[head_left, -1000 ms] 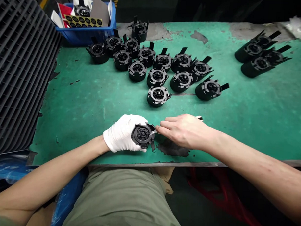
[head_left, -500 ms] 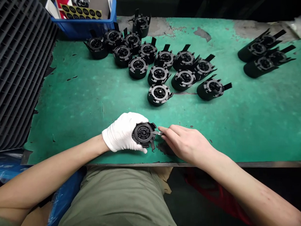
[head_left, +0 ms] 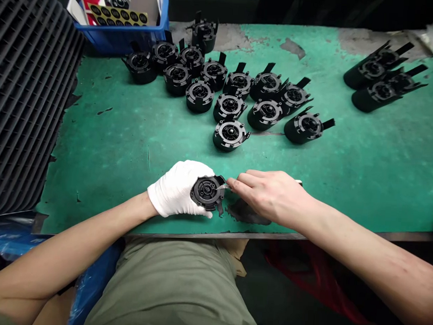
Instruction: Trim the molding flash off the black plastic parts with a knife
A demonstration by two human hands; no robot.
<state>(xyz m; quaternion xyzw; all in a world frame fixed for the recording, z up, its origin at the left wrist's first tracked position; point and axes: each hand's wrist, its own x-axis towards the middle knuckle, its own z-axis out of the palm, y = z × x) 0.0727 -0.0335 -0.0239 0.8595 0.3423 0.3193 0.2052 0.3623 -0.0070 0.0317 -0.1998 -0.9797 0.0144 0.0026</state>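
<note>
My left hand (head_left: 182, 189), in a white glove, is wrapped round a round black plastic housing (head_left: 205, 190) near the table's front edge. Its ribbed inner face, with a ring of concentric walls, points up towards me. My bare right hand (head_left: 263, 192) pinches a slim pointed metal tool (head_left: 221, 187). The tool's tip reaches over the right part of the housing's face; whether it touches is too small to tell. Most of the tool is hidden by my fingers, and a pale end shows behind the hand.
Several similar black housings (head_left: 229, 134) stand across the green table (head_left: 132, 131). More black housings (head_left: 370, 94) are grouped at the far right. A blue bin (head_left: 124, 38) holding a sticker sheet (head_left: 118, 16) is at the back left. Stacked black grid trays (head_left: 30, 104) line the left side.
My right hand has shifted slightly up and turned, and the tool's pale back end now shows behind it. The left hand and housing stay nearly in place.
</note>
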